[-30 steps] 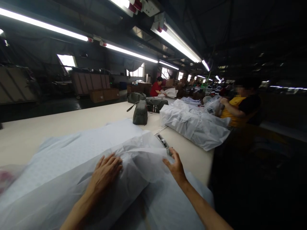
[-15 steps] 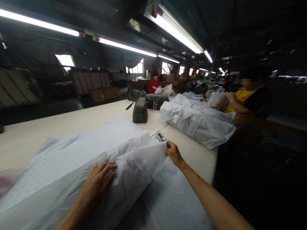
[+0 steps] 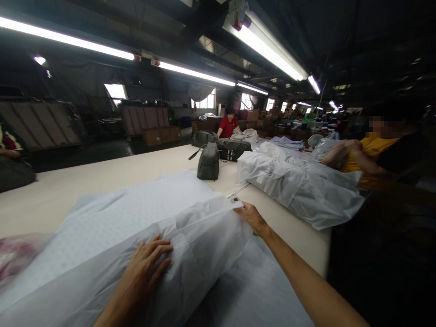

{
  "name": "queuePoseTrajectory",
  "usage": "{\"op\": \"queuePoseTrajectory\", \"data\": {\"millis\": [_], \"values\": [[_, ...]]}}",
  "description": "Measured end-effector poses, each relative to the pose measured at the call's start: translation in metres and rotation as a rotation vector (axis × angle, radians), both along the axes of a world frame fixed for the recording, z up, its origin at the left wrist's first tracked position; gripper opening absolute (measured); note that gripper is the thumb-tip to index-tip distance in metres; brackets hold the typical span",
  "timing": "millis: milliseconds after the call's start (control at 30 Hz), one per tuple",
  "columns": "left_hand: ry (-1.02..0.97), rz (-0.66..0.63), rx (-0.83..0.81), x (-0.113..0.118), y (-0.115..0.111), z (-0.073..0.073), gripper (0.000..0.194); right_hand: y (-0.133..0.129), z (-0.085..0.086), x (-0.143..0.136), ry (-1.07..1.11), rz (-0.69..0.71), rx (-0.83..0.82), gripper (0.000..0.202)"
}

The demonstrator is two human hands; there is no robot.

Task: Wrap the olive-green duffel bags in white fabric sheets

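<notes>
The translucent sheet (image 3: 200,245) lies bunched across the near part of the tabletop (image 3: 163,161), over a dotted pale cloth (image 3: 112,222). The left hand (image 3: 146,263) rests flat on it, fingers loosely spread; the right hand (image 3: 252,219) pinches its far right edge, just beside a partly hidden grey object (image 3: 235,200). A bare strip runs between that hand and the tabletop's right edge, bounded ahead by a wrapped bundle (image 3: 296,184) overhanging that edge. Dark green bags (image 3: 208,163) stand farther off.
</notes>
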State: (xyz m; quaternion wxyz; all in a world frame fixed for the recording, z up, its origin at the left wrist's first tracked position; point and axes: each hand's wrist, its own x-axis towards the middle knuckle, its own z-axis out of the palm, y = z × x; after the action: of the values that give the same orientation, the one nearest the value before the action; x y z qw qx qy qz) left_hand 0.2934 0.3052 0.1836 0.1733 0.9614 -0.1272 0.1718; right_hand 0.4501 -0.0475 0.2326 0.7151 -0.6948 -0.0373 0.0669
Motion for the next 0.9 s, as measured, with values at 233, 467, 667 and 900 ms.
{"op": "queuePoseTrajectory", "data": {"millis": [233,467,667,900], "values": [[-0.034,-0.009,0.026,-0.004,-0.003,0.011,0.029,0.009,0.001,0.027,0.141,0.317,0.076,0.042],[-0.046,0.004,0.05,-0.007,-0.005,0.011,0.029,0.022,-0.027,0.066,-0.042,-0.012,-0.118,0.048],[-0.168,-0.027,0.095,-0.007,-0.001,0.01,0.029,-0.03,-0.045,0.096,-0.095,-0.322,-0.333,0.046],[-0.214,-0.04,0.133,-0.001,0.025,-0.026,0.038,-0.114,-0.086,0.097,0.088,-0.241,-0.569,0.014]]}}
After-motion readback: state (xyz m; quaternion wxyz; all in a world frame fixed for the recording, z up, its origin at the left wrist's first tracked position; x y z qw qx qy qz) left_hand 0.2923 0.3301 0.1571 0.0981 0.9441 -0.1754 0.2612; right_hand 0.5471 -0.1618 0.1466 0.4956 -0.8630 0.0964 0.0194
